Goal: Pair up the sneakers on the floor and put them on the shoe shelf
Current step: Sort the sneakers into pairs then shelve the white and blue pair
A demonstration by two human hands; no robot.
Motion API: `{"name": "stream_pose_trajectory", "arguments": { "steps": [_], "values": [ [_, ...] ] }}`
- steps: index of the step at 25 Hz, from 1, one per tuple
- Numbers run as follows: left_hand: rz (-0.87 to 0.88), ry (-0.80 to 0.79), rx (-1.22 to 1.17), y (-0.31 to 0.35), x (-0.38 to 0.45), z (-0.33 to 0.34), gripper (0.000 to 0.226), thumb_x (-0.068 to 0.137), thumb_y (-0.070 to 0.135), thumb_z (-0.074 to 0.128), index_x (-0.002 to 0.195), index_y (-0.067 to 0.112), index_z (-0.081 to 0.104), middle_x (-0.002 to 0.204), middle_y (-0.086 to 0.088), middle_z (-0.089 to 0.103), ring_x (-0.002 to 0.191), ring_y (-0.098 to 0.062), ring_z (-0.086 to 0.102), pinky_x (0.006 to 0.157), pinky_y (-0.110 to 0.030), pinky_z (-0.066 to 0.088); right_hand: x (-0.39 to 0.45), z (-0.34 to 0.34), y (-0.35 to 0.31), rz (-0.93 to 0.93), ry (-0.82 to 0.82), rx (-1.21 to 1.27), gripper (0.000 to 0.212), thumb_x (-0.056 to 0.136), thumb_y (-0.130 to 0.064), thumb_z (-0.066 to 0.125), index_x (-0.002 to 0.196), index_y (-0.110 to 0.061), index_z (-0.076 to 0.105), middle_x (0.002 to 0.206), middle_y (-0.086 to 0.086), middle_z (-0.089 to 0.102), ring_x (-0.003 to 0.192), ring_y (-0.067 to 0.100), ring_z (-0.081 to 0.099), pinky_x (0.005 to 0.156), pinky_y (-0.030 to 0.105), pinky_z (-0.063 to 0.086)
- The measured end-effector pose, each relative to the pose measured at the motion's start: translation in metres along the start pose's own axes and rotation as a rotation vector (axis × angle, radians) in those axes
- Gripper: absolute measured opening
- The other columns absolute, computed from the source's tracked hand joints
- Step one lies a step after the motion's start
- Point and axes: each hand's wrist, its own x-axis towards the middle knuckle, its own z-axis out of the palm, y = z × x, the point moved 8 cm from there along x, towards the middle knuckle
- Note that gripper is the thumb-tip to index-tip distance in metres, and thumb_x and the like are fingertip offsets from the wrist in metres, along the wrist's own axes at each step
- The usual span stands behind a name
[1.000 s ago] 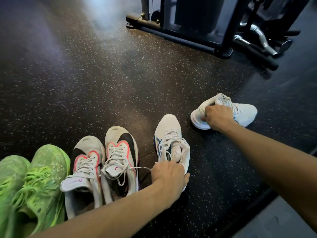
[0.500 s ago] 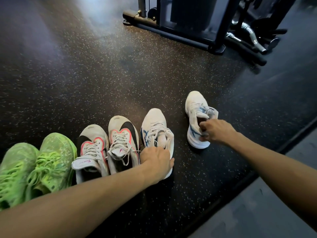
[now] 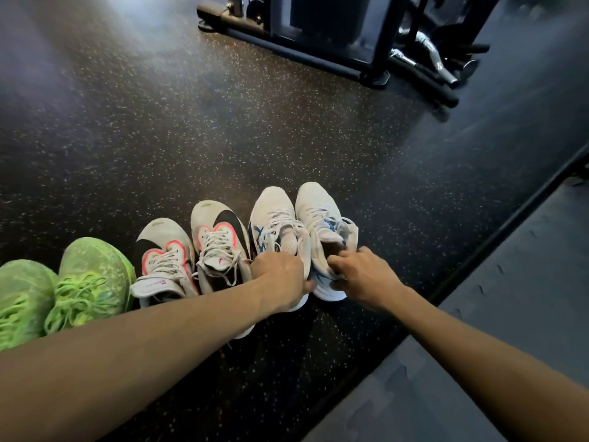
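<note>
Left hand [image 3: 280,279]: fingers curled over the heel collar of the left white-and-blue sneaker [image 3: 274,231], thumb at its rear edge; gripping it.

Right hand [image 3: 363,275]: fingers curled into the opening of the right white-and-blue sneaker [image 3: 318,218], thumb below against its side; gripping it.

Sneakers, six in all, in one row on the speckled black rubber floor [image 3: 159,138], toes pointing away from the person:
- White with blue markings, two: side by side and touching, at the right end of the row, one in each hand.
- Grey-white with black swoosh and pink trim, two: left one [image 3: 162,250] and right one [image 3: 216,237], just beside each other, the right one next to the white-and-blue pair.
- Neon green, two: one [image 3: 92,275] beside the grey pair, the other [image 3: 22,298] at the frame's left edge.

Gym machine frame [image 3: 318,43], one, black, standing well beyond the row. Chrome bar handle [image 3: 430,49], one, near its right side. Grey mat [image 3: 510,314], lower right, edged against the black floor.
</note>
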Motion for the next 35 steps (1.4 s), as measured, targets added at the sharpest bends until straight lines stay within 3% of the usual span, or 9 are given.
{"name": "stream_pose_trajectory", "arguments": {
  "steps": [4,7,11,14,17,22,26,29,35],
  "values": [
    [0.128,0.182,0.075,0.002,-0.013,-0.009,0.041,0.093,0.047,0.056,0.121,0.017,0.062,0.122,-0.004,0.059,0.108,-0.025,0.060,0.072,-0.031,0.038,-0.004,-0.004,-0.001,0.061,0.036,-0.050,0.034,0.083,-0.040,0.066,0.106,-0.023,0.047,0.119,0.001,0.057,0.107,0.027,0.047,0.084,0.038,0.042],
    [0.168,0.234,0.105,0.000,-0.014,-0.006,0.046,0.090,0.045,0.060,0.125,0.015,0.060,0.129,-0.005,0.050,0.121,-0.026,0.043,0.094,-0.038,0.034,-0.003,-0.003,-0.014,0.008,0.079,-0.290,0.047,0.080,-0.044,0.068,0.114,-0.021,0.047,0.125,0.000,0.050,0.122,0.025,0.038,0.095,0.040,0.030],
    [0.181,0.228,0.108,0.000,-0.013,0.001,0.041,0.086,0.041,0.066,0.118,0.016,0.063,0.124,-0.004,0.058,0.126,-0.024,0.035,0.106,-0.043,0.023,0.005,0.004,-0.014,0.009,0.040,-0.178,0.036,0.079,-0.031,0.070,0.104,-0.019,0.048,0.116,-0.001,0.056,0.120,0.021,0.042,0.098,0.042,0.024],
    [0.171,0.202,0.040,-0.001,-0.012,0.010,0.033,0.087,0.034,0.064,0.116,0.018,0.061,0.119,-0.004,0.060,0.123,-0.025,0.041,0.105,-0.044,0.023,0.009,0.008,-0.009,0.035,-0.006,-0.134,0.032,0.080,-0.029,0.068,0.092,-0.021,0.040,0.109,0.004,0.059,0.111,0.024,0.049,0.094,0.041,0.026],
    [0.170,0.184,-0.020,-0.006,-0.007,0.015,0.025,0.085,0.037,0.062,0.104,0.022,0.061,0.105,-0.004,0.064,0.106,-0.028,0.052,0.098,-0.045,0.027,0.011,0.009,-0.011,0.018,-0.025,-0.114,0.036,0.081,-0.030,0.068,0.092,-0.021,0.035,0.110,0.006,0.060,0.107,0.026,0.050,0.090,0.041,0.030],
    [0.207,0.246,0.010,-0.013,0.002,0.010,0.019,0.083,0.038,0.064,0.096,0.024,0.061,0.097,-0.002,0.062,0.096,-0.026,0.052,0.086,-0.041,0.029,0.012,0.010,-0.006,0.056,0.014,-0.009,0.030,0.080,-0.026,0.068,0.098,-0.019,0.045,0.109,0.005,0.061,0.105,0.026,0.052,0.091,0.044,0.035],
    [0.251,0.287,0.069,-0.013,0.006,-0.018,0.014,0.085,0.033,0.064,0.096,0.024,0.061,0.096,0.000,0.058,0.094,-0.024,0.051,0.084,-0.039,0.027,0.015,-0.005,0.004,0.116,0.078,0.025,0.030,0.080,-0.026,0.068,0.092,-0.022,0.040,0.105,0.005,0.062,0.102,0.027,0.053,0.087,0.044,0.034],
    [0.256,0.318,0.092,-0.014,-0.001,-0.059,0.015,0.086,0.033,0.062,0.099,0.025,0.062,0.101,-0.002,0.059,0.094,-0.024,0.052,0.084,-0.039,0.026,0.014,-0.042,0.008,0.145,0.108,0.036,0.030,0.081,-0.028,0.068,0.097,-0.020,0.044,0.105,0.006,0.062,0.102,0.027,0.054,0.087,0.044,0.034],
    [0.232,0.239,-0.047,-0.030,-0.057,-0.174,0.030,0.090,0.030,0.063,0.118,0.022,0.062,0.114,-0.008,0.056,0.103,-0.028,0.058,0.087,-0.036,0.042,-0.025,-0.172,-0.008,0.148,0.107,0.071,0.029,0.082,-0.027,0.067,0.102,-0.020,0.048,0.105,0.007,0.062,0.103,0.028,0.055,0.092,0.047,0.033]
  ]
}}
